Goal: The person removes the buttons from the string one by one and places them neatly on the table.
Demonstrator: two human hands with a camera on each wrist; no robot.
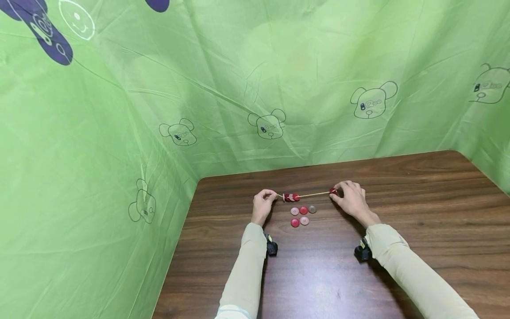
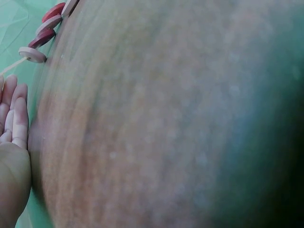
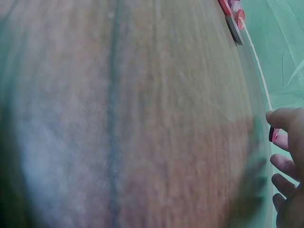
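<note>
A pale yellow cord [image 1: 314, 194] runs nearly taut between the two hands. My left hand [image 1: 263, 205] pinches its left end between thumb and fingers. Several red and pink buttons [image 1: 292, 197] are strung on the cord close to that hand, standing on edge and overlapping; the left wrist view shows a pale pink button [image 2: 33, 54] nearest the fingers. At the other end, my right hand [image 1: 352, 199] pinches a dark red button [image 1: 333, 191] at the cord, between thumb and index finger. The other right fingers are loosely bent in the right wrist view.
Several loose buttons lie flat in two rows in front of the cord, among them a grey button [image 1: 312, 209], a red button [image 1: 295, 223] and a pink button [image 1: 304, 220]. They rest on a brown wooden table [image 1: 318, 274]. Green printed sheeting [image 1: 223, 150] stands along the table's back and sides.
</note>
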